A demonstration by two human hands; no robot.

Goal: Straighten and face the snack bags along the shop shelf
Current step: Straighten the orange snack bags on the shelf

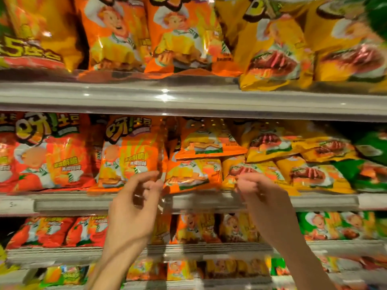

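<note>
The middle shelf [209, 203] holds a row of snack bags. An orange bag [129, 155] stands upright and faces forward. To its right, orange bags [192, 174] and yellow bags [261, 170] lie slumped and stacked at angles. My left hand [136, 201] is raised to the upright orange bag's lower right corner, with thumb and forefinger pinched at its edge. My right hand [257, 191] is curled like a fist at the lower left corner of a yellow bag; motion blur hides whether it grips anything.
Red bags [41, 164] stand at the left of the same shelf and green bags [368, 172] lie at the right. The shelf above [188, 97] carries large orange and yellow bags. Lower shelves [188, 252] hold smaller bags behind my forearms.
</note>
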